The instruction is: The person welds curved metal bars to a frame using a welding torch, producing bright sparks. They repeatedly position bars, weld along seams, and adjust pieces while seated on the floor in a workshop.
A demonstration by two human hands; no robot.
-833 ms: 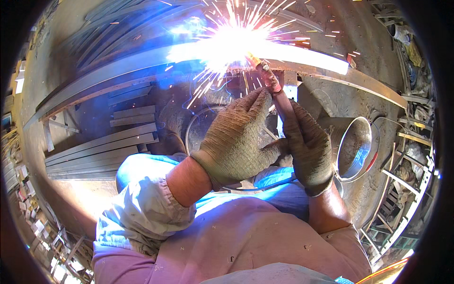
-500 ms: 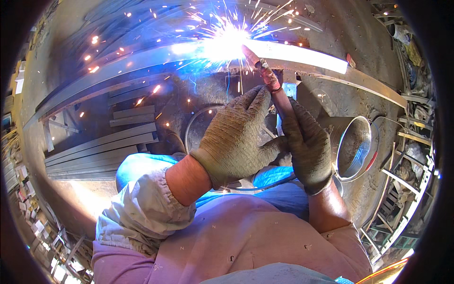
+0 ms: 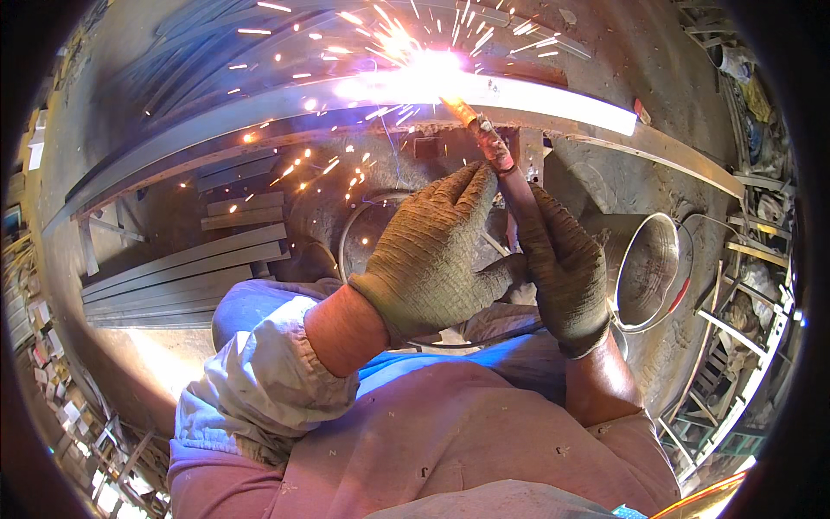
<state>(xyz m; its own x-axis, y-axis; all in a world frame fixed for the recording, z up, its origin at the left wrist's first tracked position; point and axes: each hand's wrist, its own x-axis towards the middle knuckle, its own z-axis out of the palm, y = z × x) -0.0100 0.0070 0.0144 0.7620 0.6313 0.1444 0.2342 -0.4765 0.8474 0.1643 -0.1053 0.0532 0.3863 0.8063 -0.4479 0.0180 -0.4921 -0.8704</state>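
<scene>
A welding torch [image 3: 516, 192] with a worn, red-wrapped neck slants up and away from my hands. Its tip meets a long steel bar [image 3: 571, 102] at a glaring arc that throws off sparks; the glare hides the joint. My right hand [image 3: 566, 272], in a grey-green work glove, is closed around the torch handle. From the left, my left hand [image 3: 432, 255], gloved alike, presses its fingers against the torch just below the neck. Its thumb reaches across to the right hand's glove. The palm sides of both hands are hidden.
The bar rests along a rusty beam [image 3: 683, 160]. Flat steel lengths [image 3: 186, 277] lie stacked at left. An open metal bucket [image 3: 647, 270] stands right of my right hand. Racks [image 3: 748, 329] with clutter line the right edge. Sparks fall left of the torch.
The arc glare has shrunk and shifted slightly right, turning pinkish. Sparks now spray up and to the left. The torch tip glows orange; my hands have barely moved.
</scene>
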